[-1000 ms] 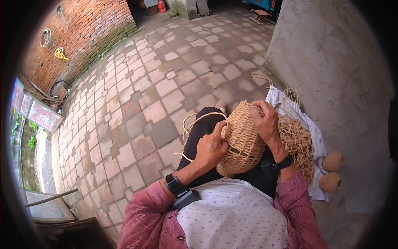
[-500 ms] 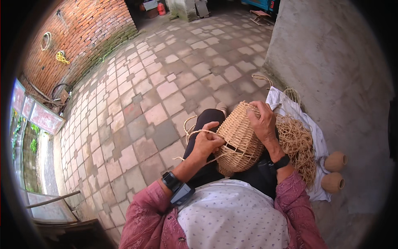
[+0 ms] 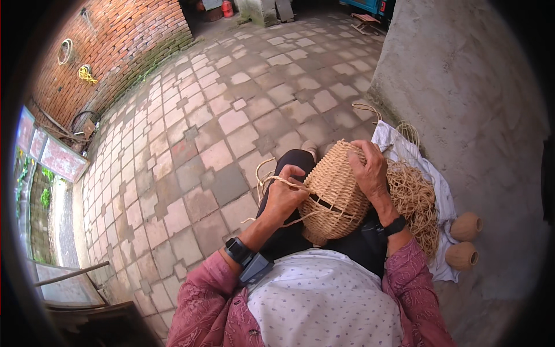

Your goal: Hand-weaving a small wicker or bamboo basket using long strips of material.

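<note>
A tan woven basket [image 3: 334,182] lies tilted across my lap. A dark slit runs through its weave near the lower part, with thin strands crossing it. My left hand [image 3: 283,195] is closed on a twisted straw cord [image 3: 269,178] at the basket's left side. Loops of that cord hang out to the left over my dark trouser leg, and another strand runs below the hand to the basket. My right hand [image 3: 370,173] grips the basket's upper right side, thumb on the weave and the other fingers curled over the edge, their tips partly hidden.
Right of my lap, a heap of loose straw cord [image 3: 413,199] lies on a white cloth [image 3: 440,211]. Beside it lie two small tan pots [image 3: 461,255]. A concrete wall [image 3: 474,115] rises on the right. Paving stones [image 3: 191,150] spread ahead, toward a brick wall [image 3: 127,34].
My left hand has shifted slightly, its fingers a little more curled at the cord. My right hand keeps its grip on the basket, and the whole view has moved a little.
</note>
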`<move>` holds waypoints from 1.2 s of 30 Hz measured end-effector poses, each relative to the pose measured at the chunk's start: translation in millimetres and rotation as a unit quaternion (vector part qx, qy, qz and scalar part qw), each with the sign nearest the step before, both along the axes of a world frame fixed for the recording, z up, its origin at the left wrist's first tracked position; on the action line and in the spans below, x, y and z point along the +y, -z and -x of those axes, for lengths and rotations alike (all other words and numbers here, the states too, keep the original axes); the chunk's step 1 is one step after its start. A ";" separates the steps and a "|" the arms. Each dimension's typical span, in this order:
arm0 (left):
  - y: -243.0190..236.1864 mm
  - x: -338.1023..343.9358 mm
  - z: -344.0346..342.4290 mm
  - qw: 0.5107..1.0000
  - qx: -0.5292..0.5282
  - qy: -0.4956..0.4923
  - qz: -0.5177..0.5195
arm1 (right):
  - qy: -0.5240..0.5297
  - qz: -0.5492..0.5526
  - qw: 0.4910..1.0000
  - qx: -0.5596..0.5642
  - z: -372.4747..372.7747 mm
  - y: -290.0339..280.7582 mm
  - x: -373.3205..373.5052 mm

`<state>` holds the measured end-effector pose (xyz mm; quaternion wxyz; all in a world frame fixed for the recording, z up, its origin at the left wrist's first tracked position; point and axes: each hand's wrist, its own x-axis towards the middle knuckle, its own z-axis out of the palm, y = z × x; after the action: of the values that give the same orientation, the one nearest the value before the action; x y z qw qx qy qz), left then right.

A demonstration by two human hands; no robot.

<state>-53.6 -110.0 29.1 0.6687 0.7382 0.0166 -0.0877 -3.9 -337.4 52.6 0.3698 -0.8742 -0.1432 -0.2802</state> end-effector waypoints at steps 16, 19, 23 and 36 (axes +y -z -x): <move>112.1 236.8 -39.5 0.937 0.164 -0.289 0.109 | 0.004 -0.026 0.999 0.021 4.2 0.8 -7.4; 134.2 280.7 -21.0 0.860 0.193 -0.360 0.306 | 0.001 -0.034 0.999 0.032 2.9 1.8 -8.9; 128.0 327.6 5.8 0.796 0.259 -0.381 0.392 | 0.000 -0.026 0.999 0.038 7.4 -1.2 -11.4; 125.9 604.0 181.7 0.804 -0.006 -0.530 0.270 | 0.000 -0.105 0.992 0.076 10.9 14.0 -40.8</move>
<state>-235.3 494.0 -96.7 0.7836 0.4043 0.3768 0.2837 -14.7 -378.2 38.6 0.4691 -0.8494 -0.0849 -0.2262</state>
